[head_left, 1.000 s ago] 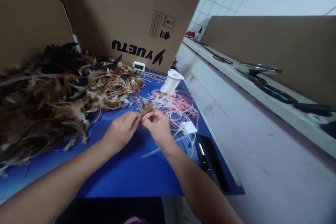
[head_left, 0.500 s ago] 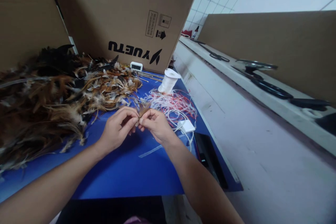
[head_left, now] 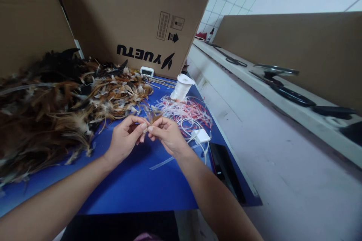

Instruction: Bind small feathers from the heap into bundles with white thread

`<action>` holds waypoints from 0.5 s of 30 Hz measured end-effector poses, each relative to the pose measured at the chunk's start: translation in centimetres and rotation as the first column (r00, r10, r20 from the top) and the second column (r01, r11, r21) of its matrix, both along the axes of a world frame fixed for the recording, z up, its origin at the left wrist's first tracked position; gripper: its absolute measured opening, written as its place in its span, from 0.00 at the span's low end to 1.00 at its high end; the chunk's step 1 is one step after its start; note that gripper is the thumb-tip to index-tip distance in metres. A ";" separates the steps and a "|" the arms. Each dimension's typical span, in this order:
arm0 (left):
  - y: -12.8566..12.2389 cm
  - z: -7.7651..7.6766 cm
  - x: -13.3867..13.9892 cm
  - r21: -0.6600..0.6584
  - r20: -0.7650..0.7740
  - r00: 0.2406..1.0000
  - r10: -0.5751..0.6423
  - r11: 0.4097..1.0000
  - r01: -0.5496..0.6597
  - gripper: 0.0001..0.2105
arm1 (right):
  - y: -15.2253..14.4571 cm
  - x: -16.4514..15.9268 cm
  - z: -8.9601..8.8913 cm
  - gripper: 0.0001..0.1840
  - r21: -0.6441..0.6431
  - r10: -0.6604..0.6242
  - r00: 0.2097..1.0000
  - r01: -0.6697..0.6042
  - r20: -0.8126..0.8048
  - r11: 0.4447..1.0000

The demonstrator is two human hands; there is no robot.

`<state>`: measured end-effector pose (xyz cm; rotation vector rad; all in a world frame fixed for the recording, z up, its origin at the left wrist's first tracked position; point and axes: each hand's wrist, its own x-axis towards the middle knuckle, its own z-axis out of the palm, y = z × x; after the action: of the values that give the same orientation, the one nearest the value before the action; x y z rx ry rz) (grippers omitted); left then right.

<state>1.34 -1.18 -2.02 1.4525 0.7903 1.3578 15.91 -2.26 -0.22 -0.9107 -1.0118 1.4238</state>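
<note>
My left hand (head_left: 126,136) and my right hand (head_left: 167,134) meet fingertip to fingertip above the blue table (head_left: 135,188). Between them is a small brown feather tuft (head_left: 154,116), its tips pointing away from me. The right thumb and forefinger pinch its base. Thumb and forefinger of the left hand are closed at the same base; fingers partly hide what they grip there. Left of my hands spreads a large pile of brown, black and pale feathers (head_left: 62,113). Red and white strands (head_left: 189,113) lie tangled just beyond the right hand.
A white spool (head_left: 181,87) stands behind the strands, near a small white digital display (head_left: 147,71) and thin sticks (head_left: 162,81). A white adapter (head_left: 200,135) with cable and a black case (head_left: 227,173) lie at right. Cardboard (head_left: 135,15) walls the back; scissors (head_left: 236,61) rest on a ledge.
My left thumb and fingers have shifted slightly at the base of the feather tuft. The right hand keeps its pinch, almost in the same place.
</note>
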 end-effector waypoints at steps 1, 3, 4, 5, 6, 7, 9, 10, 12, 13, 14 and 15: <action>0.0 0.0 0.0 0.018 -0.003 1.000 0.007 1.000 -0.007 0.06 | 0.0 0.0 0.0 0.17 0.002 0.000 1.000 0.000 -0.001 1.000; -0.1 0.1 0.0 0.061 -0.005 1.000 0.024 0.998 -0.023 0.06 | -0.1 0.0 0.1 0.17 0.001 0.005 1.000 -0.005 -0.007 1.000; -0.2 0.1 0.0 0.081 -0.005 1.000 0.031 0.996 -0.030 0.06 | -0.1 0.0 0.1 0.16 -0.002 0.011 1.000 -0.011 -0.013 1.000; -0.3 0.1 0.0 0.100 -0.002 0.999 0.037 0.994 -0.037 0.05 | -0.1 0.0 0.1 0.16 -0.008 0.017 1.000 -0.017 -0.021 1.000; -0.3 0.1 0.0 0.115 0.001 0.999 0.041 0.992 -0.041 0.05 | -0.1 0.0 0.1 0.16 -0.017 0.024 0.999 -0.025 -0.030 1.000; -0.4 0.1 0.0 0.125 0.004 0.999 0.042 0.991 -0.042 0.04 | -0.1 0.0 0.1 0.16 -0.028 0.031 0.999 -0.032 -0.040 0.999; -0.4 0.1 -0.1 0.128 0.010 0.999 0.034 0.991 -0.035 0.04 | -0.1 0.0 0.1 0.17 -0.052 0.046 0.997 -0.050 -0.064 0.997; -0.4 0.1 -0.1 0.123 0.013 1.000 0.028 0.992 -0.029 0.04 | -0.1 0.0 0.1 0.17 -0.064 0.054 0.996 -0.059 -0.076 0.996; -0.3 0.1 -0.1 0.101 0.022 1.000 0.017 0.995 -0.019 0.04 | -0.1 0.0 0.1 0.18 -0.084 0.072 0.993 -0.080 -0.099 0.993; -0.3 0.1 -0.1 0.086 0.031 0.999 0.013 0.996 -0.016 0.04 | -0.2 0.0 0.1 0.18 -0.090 0.078 0.991 -0.088 -0.106 0.992; -0.3 0.1 -0.1 0.069 0.042 0.999 0.011 0.998 -0.014 0.04 | -0.2 0.0 0.2 0.19 -0.094 0.083 0.990 -0.094 -0.111 0.991; -0.3 0.1 -0.1 0.051 0.053 0.999 0.008 0.999 -0.011 0.04 | -0.2 0.0 0.2 0.19 -0.094 0.085 0.990 -0.096 -0.112 0.991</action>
<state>1.29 -1.44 -1.89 1.4476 0.7343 1.4271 15.88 -2.45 -0.03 -0.8583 -0.9179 1.5944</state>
